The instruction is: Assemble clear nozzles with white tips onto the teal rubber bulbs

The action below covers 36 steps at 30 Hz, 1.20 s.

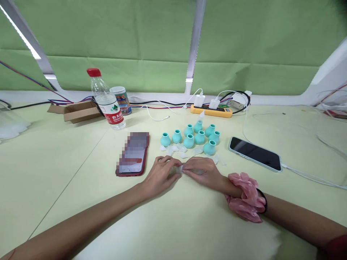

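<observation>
My left hand [161, 174] and my right hand [205, 172] meet just above the table, fingertips pinched together. Between them is a small translucent whitish plastic piece [180, 169], mostly covered by the fingers, so its exact kind is hidden. Just beyond stand several teal rubber bulbs [189, 141] with open round necks. One bulb at the back [198, 126] has a pale translucent tip [201, 115] sticking up from it. Loose translucent plastic pieces [197, 150] lie scattered between the bulbs and my hands. A pink scrunchie [245, 196] circles my right wrist.
A phone in a red case [132, 153] lies to the left, another phone [255, 153] to the right with a white cable. Behind stand a water bottle [110, 103], a can [122, 101], a cardboard box [82, 112] and a yellow power strip [211, 110] with chargers.
</observation>
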Tool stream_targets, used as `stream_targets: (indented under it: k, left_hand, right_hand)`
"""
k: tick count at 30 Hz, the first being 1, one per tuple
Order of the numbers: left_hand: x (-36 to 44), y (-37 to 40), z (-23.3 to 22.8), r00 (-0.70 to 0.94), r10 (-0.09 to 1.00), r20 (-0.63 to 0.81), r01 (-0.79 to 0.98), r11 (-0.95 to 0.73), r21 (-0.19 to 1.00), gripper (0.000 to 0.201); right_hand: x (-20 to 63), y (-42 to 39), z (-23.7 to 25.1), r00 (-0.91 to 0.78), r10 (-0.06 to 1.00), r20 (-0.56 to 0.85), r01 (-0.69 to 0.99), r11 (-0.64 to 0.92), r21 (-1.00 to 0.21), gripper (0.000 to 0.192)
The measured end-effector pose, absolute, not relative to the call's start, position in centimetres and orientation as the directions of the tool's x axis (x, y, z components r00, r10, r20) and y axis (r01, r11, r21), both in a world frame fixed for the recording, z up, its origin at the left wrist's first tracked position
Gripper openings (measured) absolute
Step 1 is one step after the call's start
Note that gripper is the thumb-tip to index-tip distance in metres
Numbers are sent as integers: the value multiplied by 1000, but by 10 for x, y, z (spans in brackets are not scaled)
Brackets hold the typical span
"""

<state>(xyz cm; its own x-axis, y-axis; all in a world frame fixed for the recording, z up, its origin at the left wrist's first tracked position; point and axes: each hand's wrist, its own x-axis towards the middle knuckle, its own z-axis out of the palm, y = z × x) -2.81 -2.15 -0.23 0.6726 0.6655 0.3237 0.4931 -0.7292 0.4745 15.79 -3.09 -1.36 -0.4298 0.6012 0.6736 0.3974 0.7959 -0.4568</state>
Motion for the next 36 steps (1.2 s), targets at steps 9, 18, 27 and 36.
stream_targets:
  k: [9,18,27,36]
  left_hand:
    - [-27,-19,-5,593,724,351,481,-669,567,22]
    - [-28,-19,-6,580,720,382,485,-682,548,21]
    - [-28,-19,-9,608,649,458,483,-759,436,18]
    - [-28,-22,-8,616,645,453,555,-763,332,15]
  right_hand:
    - [156,-31,-11,-426,668,610,405,744,-532,9]
    - [157,-33,-9,-427,732,531,457,681,-572,12]
    - [156,-35,-7,-417,738,531,493,674,-550,15]
    - [159,-32,-13,-441,726,528,529,685,-500,13]
